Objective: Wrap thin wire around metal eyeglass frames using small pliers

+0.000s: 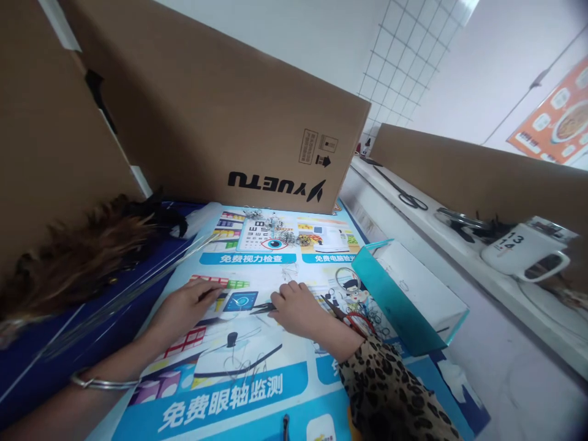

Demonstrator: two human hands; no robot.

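My left hand (pixel 197 301) is closed in a pinch above the printed sheet; whatever thin piece lies between its fingertips is too small to make out. To the right, my right hand (pixel 296 310) is wrapped round a pair of pliers, whose dark narrow jaws (pixel 261 308) point left toward my left hand. Scissors (pixel 358 323) with red handles lie beside my right wrist, partly behind it. Just beyond them is a ring-shaped coil of wire (pixel 348 278). Loose thin wire pieces (pixel 252 362) are scattered on the sheet in front of my hands.
Small wiry clusters (pixel 287 237) lie at the sheet's far end, before a large cardboard box (pixel 257 135). An open teal box (pixel 404 300) stands at right. Brown feathers (pixel 78 257) lie at left. A ledge on the right holds a white mug (pixel 519 252) and black scissors (pixel 408 200).
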